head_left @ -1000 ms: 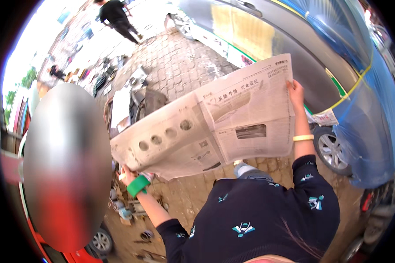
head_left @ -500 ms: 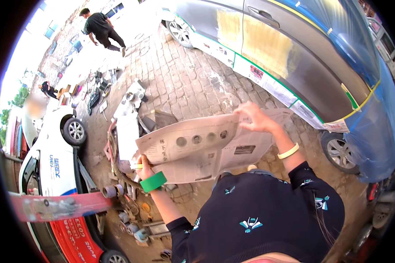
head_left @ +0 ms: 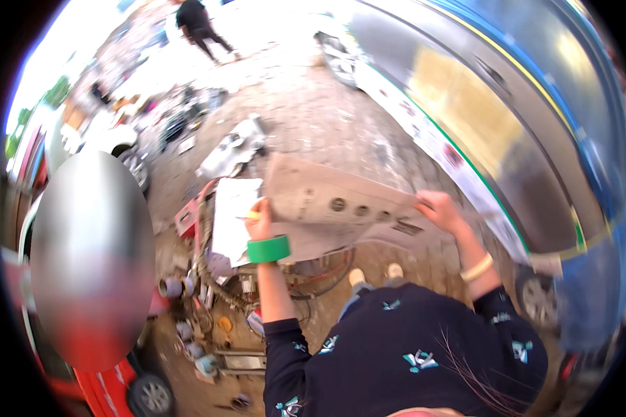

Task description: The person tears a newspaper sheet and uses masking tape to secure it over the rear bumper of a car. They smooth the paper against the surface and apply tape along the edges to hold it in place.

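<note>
Between the left hand [head_left: 260, 224] and right hand [head_left: 443, 212], fingers [head_left: 426, 200] pinch the newspaper [head_left: 348, 198] by its edges above the ground [head_left: 313, 125], perhaps to keep it spread; a green band [head_left: 268, 249] rings the left arm [head_left: 276, 295], maybe tape worn handy

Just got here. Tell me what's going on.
A person holds a newspaper: the left hand grips its left side, while the right hand pinches it toward the right end. A green ring circles the left wrist. To the right stands a grey car, partly draped in blue plastic sheeting.
</note>
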`<action>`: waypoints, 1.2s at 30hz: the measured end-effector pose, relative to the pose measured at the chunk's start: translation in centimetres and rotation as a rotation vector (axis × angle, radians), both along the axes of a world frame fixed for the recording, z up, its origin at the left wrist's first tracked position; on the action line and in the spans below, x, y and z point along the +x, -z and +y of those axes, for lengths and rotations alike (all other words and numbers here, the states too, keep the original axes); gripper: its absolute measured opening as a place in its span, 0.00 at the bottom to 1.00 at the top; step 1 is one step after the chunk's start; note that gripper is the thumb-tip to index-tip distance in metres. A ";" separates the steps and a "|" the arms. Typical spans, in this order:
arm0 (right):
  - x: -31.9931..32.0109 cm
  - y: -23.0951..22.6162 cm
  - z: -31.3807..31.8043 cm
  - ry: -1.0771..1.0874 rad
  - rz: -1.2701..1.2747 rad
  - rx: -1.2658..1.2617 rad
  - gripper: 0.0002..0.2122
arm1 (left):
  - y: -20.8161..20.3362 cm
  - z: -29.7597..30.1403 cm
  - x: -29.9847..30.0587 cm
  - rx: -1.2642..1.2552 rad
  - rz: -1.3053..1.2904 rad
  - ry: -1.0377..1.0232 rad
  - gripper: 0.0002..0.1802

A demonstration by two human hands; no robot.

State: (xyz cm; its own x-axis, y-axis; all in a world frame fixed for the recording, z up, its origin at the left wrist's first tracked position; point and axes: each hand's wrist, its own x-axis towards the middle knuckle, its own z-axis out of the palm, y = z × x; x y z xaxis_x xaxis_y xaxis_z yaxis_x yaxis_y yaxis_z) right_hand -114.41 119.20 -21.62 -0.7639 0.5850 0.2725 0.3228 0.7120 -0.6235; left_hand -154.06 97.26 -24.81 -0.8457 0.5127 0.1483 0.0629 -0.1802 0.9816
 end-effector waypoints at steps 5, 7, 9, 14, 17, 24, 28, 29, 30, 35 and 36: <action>1.6 -3.2 1.9 0.076 0.105 0.057 0.04 | -3.6 4.1 3.7 -0.040 0.271 -0.001 0.20; 1.9 -4.3 2.4 0.104 0.103 0.064 0.04 | -5.5 4.6 6.4 -0.081 0.534 -0.140 0.30; 2.8 -4.4 3.7 0.111 0.093 0.106 0.04 | -5.1 5.1 8.8 -0.013 0.516 -0.165 0.34; 3.2 -4.6 5.1 0.243 0.091 0.115 0.05 | -3.2 7.6 16.1 -0.051 0.500 0.030 0.41; 1.8 -3.0 5.3 0.258 0.156 0.077 0.06 | -2.3 8.7 20.1 -0.132 0.501 0.247 0.46; -3.2 -2.0 2.8 0.356 0.189 0.030 0.08 | -1.1 10.9 24.9 -0.326 0.614 0.495 0.53; -4.8 -2.2 1.5 0.355 0.294 -0.053 0.09 | 0.7 11.9 26.5 -0.361 0.731 0.435 0.57; -5.0 -2.3 1.2 0.359 0.315 -0.063 0.09 | 1.1 12.0 26.8 -0.370 0.725 0.417 0.57; -5.2 -2.4 1.0 0.363 0.329 -0.076 0.10 | 1.4 12.0 27.0 -0.359 0.718 0.386 0.57; -5.4 -2.8 0.0 0.345 0.411 -0.211 0.10 | 1.6 11.5 27.3 -0.357 0.736 0.200 0.56; -5.5 -2.8 -0.3 0.344 0.433 -0.234 0.10 | 1.8 11.4 27.3 -0.343 0.736 0.177 0.56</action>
